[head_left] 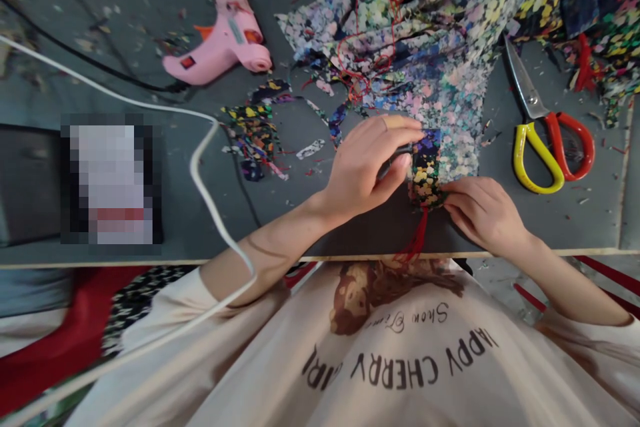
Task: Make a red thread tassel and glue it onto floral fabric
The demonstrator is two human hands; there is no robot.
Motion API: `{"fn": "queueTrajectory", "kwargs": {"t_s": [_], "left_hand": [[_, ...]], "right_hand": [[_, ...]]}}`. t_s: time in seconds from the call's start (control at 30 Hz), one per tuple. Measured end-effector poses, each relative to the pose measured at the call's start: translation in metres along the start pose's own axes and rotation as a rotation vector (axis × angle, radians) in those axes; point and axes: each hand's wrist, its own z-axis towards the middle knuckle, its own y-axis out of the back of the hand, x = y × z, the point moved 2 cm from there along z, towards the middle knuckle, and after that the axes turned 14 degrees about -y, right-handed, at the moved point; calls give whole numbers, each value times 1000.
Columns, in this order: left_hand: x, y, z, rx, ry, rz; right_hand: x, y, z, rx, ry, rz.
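A small dark floral fabric piece [426, 170] with yellow and blue flowers lies near the table's front edge. A red thread tassel [416, 239] hangs from its lower end. My left hand [367, 163] is on its left side, fingertips at the upper left corner and thumb at the left edge, holding it. At the lower right corner, my right hand [485, 213] pinches the piece between thumb and forefinger; the fingertips partly hide that corner. Just behind and to the right, paler floral fabric [460, 103] spreads under or against the piece.
Scissors [533, 103] with yellow and red handles lie to the right. A pink glue gun [223, 43] rests at the back left. Fabric scraps [253, 130] lie left of my hands. A white cable [200, 163] crosses my left forearm. A blurred-out phone-like object [113, 180] lies far left.
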Motion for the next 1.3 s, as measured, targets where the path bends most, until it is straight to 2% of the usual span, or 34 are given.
{"fn": "queueTrajectory", "kwargs": {"t_s": [0.13,0.23,0.3,0.37,0.4,0.43,0.5,0.57,0.63,0.73,0.83,0.9,0.97,1.03,1.07,1.13,1.2,1.3], "left_hand": [[1,2,2,-70,37,-147],[0,8,7,-183,208,-373],[-3,13,8,-339,446,-647],[-11,13,3,-506,765,-983],[-16,12,-2,-549,933,-1124],[-23,9,-7,-530,1078,-1237],[-34,0,-17,-404,1334,-1416],[-40,-11,-21,-306,1474,-1574],[-39,-23,-16,-251,1484,-1703],[-31,-37,1,-184,1417,-1836],[-26,-44,15,-122,1462,-1860],[-25,-45,18,-112,1487,-1834],[-25,-44,19,-133,1504,-1791],[-25,-44,18,-164,1518,-1750],[-25,-43,18,-177,1517,-1736],[-24,-42,19,-195,1499,-1731],[-22,-41,21,-224,1461,-1745],[-17,-40,24,-270,1413,-1748]], "right_hand": [[0,2,6,6,-60,114],[1,7,10,-13,-98,158],[0,11,13,-27,-107,175],[0,14,16,-42,-103,189],[0,16,16,-48,-102,194],[0,17,17,-53,-103,197],[0,20,17,-59,-107,198],[0,22,18,-59,-105,194],[1,24,19,-56,-90,187],[3,26,20,-42,-36,164],[2,27,18,-7,32,136],[-4,31,14,4,5,128],[-18,38,7,-17,-154,72],[-39,46,0,-55,-454,-96],[-50,50,-4,-27,-619,-195],[-71,54,-10,137,-849,-299],[-87,57,-8,279,-914,-327],[-103,60,4,394,-962,-332]]}}
